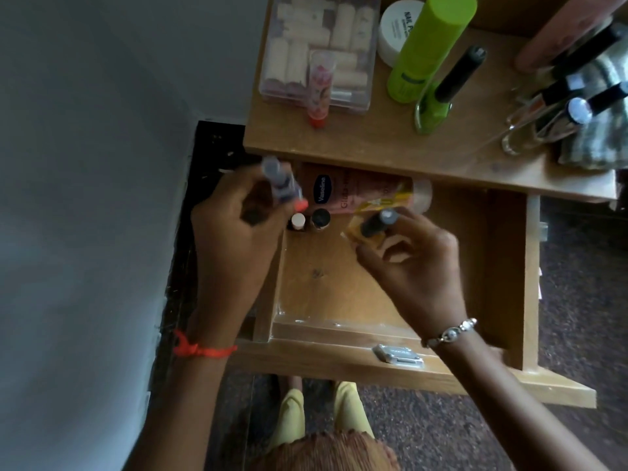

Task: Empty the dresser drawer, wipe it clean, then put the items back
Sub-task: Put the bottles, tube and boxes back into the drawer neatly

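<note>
**OP:** drawer (316, 290) status?

**ENG:** Pulled out from under the dresser top (373, 141). You're looking straight down into it. The top's front edge hides the drawer's back strip.

**OP:** contents?

**ENG:** A pink Vaseline tube (343, 192) lies on its side at the drawer's back-left, its far side tucked under the top. Just in front of it stand a white-capped bottle (298, 220) and a black-capped bottle (320, 217), side by side. A yellow packet (372, 201) sits at the tube's cap end, partly covered by your fingers.

**OP:** hands?

**ENG:** Your left hand (238, 226) is over the drawer's left wall, fingers curled round some small tubes (282, 185). One orange tip shows. Motion blur, so I can't count them. Your right hand (418, 266) is over the drawer's middle, thumb and fingertips pinching a dark-capped bottle (377, 222). Can't tell whether it's also gripping the yellow packet.

**OP:** outside the drawer?

**ENG:**
- **Front rail:** a metal latch (397, 356).
- **Behind the drawer, on the top:**
  - a clear box of rollers (319, 52)
  - an orange-based tube (317, 86) at the box's front
  - a white jar (397, 28), label readable only as "NAIL PO"
  - a green can (428, 45)
  - a green bottle (435, 110) with a black cap
- **Back-right of the drawer:** dark-topped bottles (560, 110) and a striped cloth (598, 130), smeared and cut off by the frame edge.
</note>
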Demonstrator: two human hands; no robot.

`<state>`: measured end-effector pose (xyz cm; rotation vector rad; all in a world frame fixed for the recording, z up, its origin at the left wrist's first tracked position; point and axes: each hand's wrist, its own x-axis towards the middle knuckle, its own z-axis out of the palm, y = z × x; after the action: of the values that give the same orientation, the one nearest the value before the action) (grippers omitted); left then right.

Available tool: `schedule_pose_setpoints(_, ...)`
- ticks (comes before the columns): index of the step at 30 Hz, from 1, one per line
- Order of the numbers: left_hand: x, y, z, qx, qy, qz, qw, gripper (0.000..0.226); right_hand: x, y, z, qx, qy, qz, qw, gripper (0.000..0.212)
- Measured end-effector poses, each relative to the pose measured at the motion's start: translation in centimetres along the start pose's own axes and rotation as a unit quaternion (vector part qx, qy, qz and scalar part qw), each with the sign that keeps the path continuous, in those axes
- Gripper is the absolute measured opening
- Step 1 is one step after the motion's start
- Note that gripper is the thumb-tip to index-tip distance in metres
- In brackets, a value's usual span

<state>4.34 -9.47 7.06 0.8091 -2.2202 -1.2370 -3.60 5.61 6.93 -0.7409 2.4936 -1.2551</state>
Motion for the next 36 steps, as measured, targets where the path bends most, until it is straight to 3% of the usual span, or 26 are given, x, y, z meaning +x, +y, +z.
schedule_pose_setpoints(4, -3.7, -1.6, 0.4, 0.029, -0.089, -0.008, 0.996, 0.036, -0.3, 1.7, 1.7, -0.042, -0.126, 0.030, 0.991, 0.023)
schedule_pose_setpoints(7, -4.1, -2.7, 1.2, 0.084, -0.124, -0.015, 0.989, 0.036, -0.1, 3.4, 3.4, -0.051, -0.155, 0.016, 0.986, 0.030)
schedule_pose_setpoints(12, -2.8, -3.2, 1.6, 0.187, -0.152, 0.050, 0.969, 0.027, 0.4, 4.9, 5.1, -0.066, -0.137, -0.002, 0.988, 0.023)
schedule_pose_setpoints(18, -2.3, -3.8, 1.7, 0.223, -0.123, -0.003, 0.967, 0.024, 1.0, 5.1, 6.3, -0.072, -0.107, -0.029, 0.991, 0.020)
schedule_pose_setpoints(23, -2.1, -4.0, 1.9, 0.239, -0.122, -0.036, 0.963, 0.019, 1.0, 4.6, 6.6, -0.080, -0.089, -0.049, 0.992, 0.029)
schedule_pose_setpoints(36, -1.9, -3.8, 1.7, 0.256, -0.134, -0.026, 0.957, 0.021, 1.1, 4.2, 6.2, -0.075, -0.099, -0.070, 0.990, 0.030)
